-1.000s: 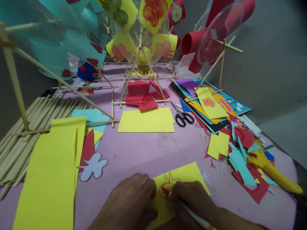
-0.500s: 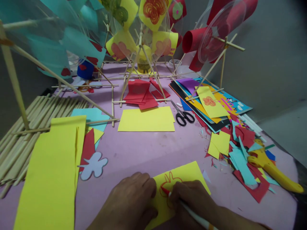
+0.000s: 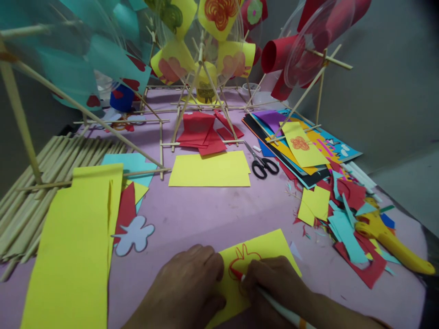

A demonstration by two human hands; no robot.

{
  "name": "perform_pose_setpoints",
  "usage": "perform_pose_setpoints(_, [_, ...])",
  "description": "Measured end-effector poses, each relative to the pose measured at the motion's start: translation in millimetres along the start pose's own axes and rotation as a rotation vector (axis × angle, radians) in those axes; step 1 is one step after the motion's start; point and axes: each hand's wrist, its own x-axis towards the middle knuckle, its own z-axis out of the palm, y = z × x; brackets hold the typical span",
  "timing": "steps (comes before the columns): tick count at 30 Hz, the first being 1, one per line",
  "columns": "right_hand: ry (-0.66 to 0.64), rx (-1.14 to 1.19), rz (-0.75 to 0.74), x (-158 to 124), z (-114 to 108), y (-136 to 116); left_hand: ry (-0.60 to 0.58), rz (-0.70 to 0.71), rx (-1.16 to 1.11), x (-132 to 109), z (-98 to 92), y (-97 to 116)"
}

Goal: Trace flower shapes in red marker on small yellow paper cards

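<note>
Two hands meet at six o'clock on the pink table [image 3: 206, 214]. There the left hand [image 3: 187, 285] lies flat, fingers pressed together, holding down the yellow paper [image 3: 270, 244]. Just at its three o'clock, the right hand [image 3: 276, 283] pinches a red marker [image 3: 237, 274], tip touching a red outline on that sheet. Scissors [image 3: 262, 165] lie well apart at twelve o'clock.

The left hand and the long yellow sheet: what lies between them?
Head view: a white flower cutout on the pink table, between left hand and long yellow sheet.

Right hand [image 3: 274, 281] draws with red marker [image 3: 267, 299] on yellow paper [image 3: 265, 249].
</note>
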Motion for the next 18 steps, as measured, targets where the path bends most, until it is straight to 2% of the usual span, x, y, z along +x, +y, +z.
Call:
perform_pose_setpoints(4, [0.046, -0.018, -0.044, -0.3, 0.5, 0.3, -0.121, -0.047, 0.134, 1.3, -11.3, 8.4])
perform_pose_setpoints(9, [0.076, 0.05, -0.084, -0.5, 0.8, 2.6, -0.128, -0.055, 0.117, 2.5, -13.1, 10.8])
perform_pose_setpoints(12, [0.143, 0.066, -0.138, -0.5, 1.2, 4.0, -0.116, -0.062, 0.091, 2.9, -8.9, 7.5])
perform_pose_setpoints(18, [0.058, 0.025, -0.088, 1.8, -4.9, -1.7, -0.123, -0.055, 0.081, 3.3, -7.5, 3.9])
